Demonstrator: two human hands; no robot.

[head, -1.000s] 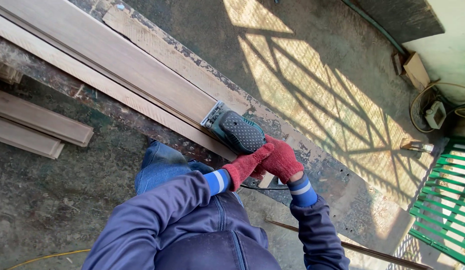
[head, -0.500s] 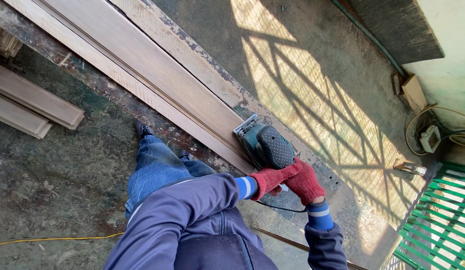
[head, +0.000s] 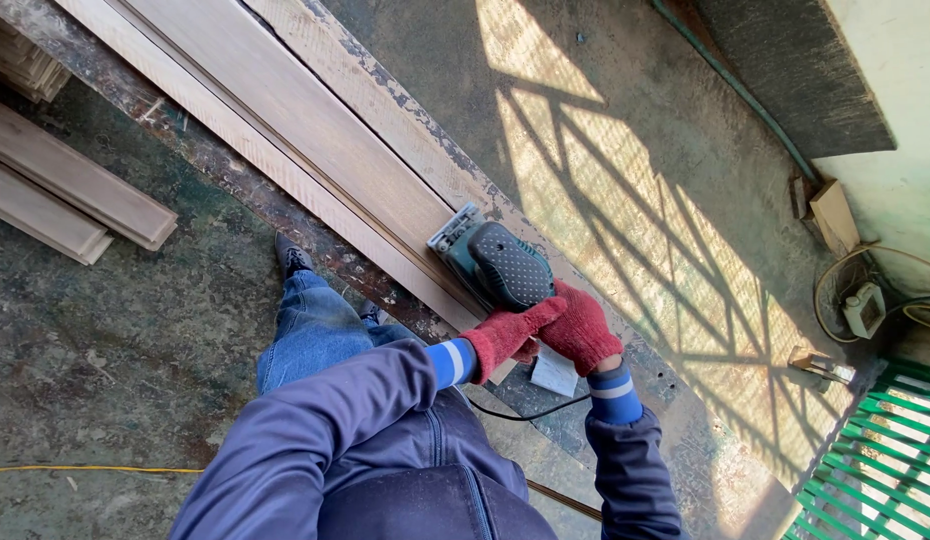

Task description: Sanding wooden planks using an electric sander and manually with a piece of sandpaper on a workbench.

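Red knit gloves are covering both hands: the left hand [head: 505, 335] and right hand [head: 582, 328] are wrapping closed fingers around the rear of the green sander [head: 495, 265], sitting on the long plank [head: 285, 120] toward eleven o'clock. The black cord [head: 525, 412] trailing at six o'clock risks snagging, jerking the sander sideways.

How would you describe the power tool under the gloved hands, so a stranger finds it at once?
A long pale plank runs diagonally over the concrete floor. At its near end sits the sander, gripped by two red-gloved hands. It alone is dark green, with a dotted black top.
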